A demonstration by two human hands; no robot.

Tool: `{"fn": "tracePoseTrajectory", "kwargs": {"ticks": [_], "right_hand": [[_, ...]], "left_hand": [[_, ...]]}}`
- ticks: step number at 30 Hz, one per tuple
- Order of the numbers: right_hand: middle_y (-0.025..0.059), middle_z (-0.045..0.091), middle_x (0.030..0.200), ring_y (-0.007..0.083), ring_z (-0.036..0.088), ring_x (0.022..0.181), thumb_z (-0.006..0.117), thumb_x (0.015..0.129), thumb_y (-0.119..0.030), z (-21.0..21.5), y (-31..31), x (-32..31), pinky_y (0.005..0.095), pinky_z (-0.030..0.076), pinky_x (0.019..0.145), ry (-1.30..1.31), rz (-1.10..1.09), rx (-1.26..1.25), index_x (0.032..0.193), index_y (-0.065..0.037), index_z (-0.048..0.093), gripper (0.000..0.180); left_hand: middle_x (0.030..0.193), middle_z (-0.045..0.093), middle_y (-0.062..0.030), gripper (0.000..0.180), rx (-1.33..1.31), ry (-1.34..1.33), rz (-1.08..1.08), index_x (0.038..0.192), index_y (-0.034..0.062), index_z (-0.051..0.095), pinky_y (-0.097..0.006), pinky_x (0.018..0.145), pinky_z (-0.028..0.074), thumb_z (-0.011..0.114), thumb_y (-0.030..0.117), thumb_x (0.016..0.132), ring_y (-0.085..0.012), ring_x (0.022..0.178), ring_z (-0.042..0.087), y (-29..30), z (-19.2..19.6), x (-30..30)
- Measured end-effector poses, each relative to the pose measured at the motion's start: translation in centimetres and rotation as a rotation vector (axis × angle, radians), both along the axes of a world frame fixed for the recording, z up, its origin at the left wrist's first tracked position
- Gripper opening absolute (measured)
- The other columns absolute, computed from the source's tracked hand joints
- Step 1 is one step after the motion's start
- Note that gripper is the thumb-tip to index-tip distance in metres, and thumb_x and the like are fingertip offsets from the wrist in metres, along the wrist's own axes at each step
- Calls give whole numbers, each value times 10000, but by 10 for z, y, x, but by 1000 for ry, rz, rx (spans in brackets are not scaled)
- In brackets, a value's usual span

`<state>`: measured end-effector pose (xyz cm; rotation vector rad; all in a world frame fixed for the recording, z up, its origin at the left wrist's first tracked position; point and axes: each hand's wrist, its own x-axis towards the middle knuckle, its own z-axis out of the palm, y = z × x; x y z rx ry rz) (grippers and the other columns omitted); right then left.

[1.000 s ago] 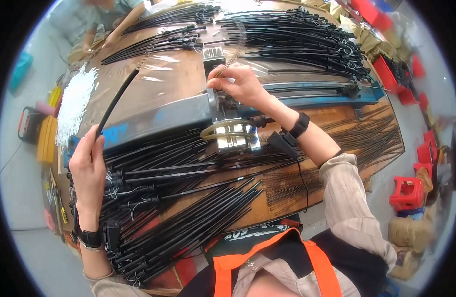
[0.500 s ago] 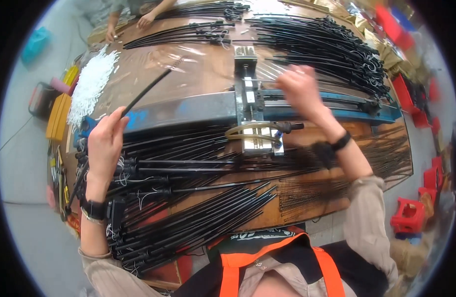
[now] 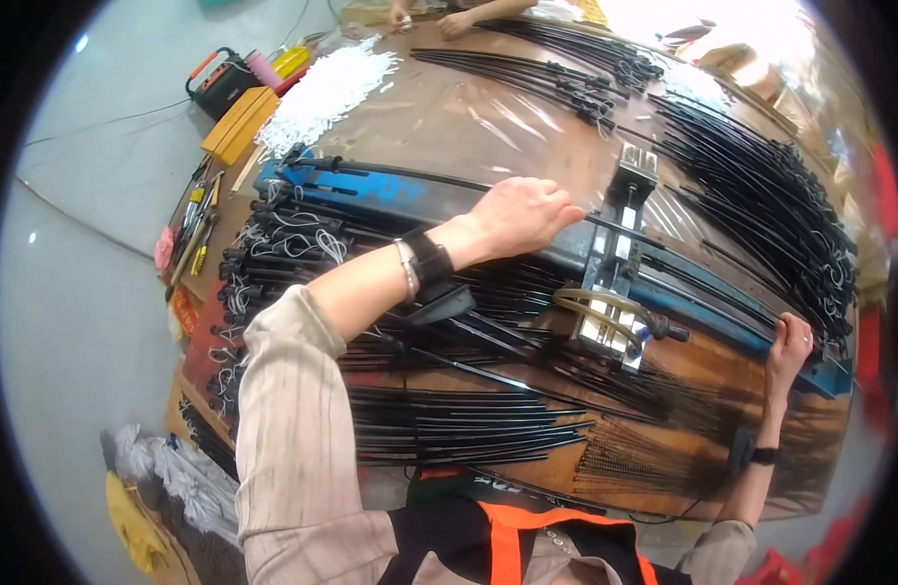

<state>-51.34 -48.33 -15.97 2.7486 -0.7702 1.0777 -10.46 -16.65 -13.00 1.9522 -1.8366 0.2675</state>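
Observation:
A long black rod [image 3: 420, 177] lies along the blue metal rail [image 3: 371, 195], with a thick black fitting at its left end. Just left of the clamp fixture [image 3: 619, 249], my left hand [image 3: 522, 216] is closed around this rod. The rod passes through the fixture toward the right. At the rail's right end my right hand [image 3: 790, 349] has its fingers bent together in a pinch, close to the end of a thin black rod; what lies between the fingertips is hidden. Yellowish air hoses [image 3: 605, 302] loop from the fixture's near end.
Black rods with white cords [image 3: 283, 244] are piled near left, others [image 3: 770, 185] far right. Thin springs [image 3: 644, 453] lie near right. White tubes [image 3: 332, 88] form a heap far left, by a yellow box [image 3: 239, 125]. Another person's hands [image 3: 457, 23] work at the far edge.
The view has swung left. The rod my left hand held tilted at the left now lies along the rail. My right hand has moved from near the fixture to the rail's right end.

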Motion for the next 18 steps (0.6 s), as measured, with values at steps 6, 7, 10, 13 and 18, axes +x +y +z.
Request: {"fn": "tracePoseTrajectory", "kwargs": {"ticks": [6,7,10,13,18], "right_hand": [[121,607,913,308,565,939,613,917,-86,-4,0,7,406,418,871,4,-33,51,928,-21,599,68],[121,607,913,308,565,939,613,917,-86,-4,-1,5,406,418,871,4,-37,46,928,-21,599,68],[105,652,1034,301,574,1055,610,923,-93,-5,-3,-5,391,403,947,10,-47,51,997,-43,636,93],[97,648,1206,287,556,1178,602,921,-60,-1,16,4,376,381,1021,74,1,-87,1089,-48,662,179],[54,657,1250,284,490,1301,629,877,-26,19,111,54,456,273,1128,63,160,-158,1181,-77,654,309]], "left_hand": [[775,587,-117,172,-60,142,-12,884,101,673,-424,671,501,638,267,910,-337,747,607,1,-4,-2],[776,586,-117,172,-85,174,-19,883,100,678,-425,670,500,642,266,907,-335,747,606,1,-3,-2],[774,583,-114,171,-98,181,-24,884,98,687,-424,668,499,651,265,901,-334,752,604,1,-1,-3],[767,586,-117,168,-97,164,-32,874,97,681,-429,658,498,651,260,901,-336,747,606,-3,-1,-4],[754,626,-147,182,16,20,49,811,89,607,-468,614,494,614,233,922,-362,726,628,-8,-2,-8]]}}
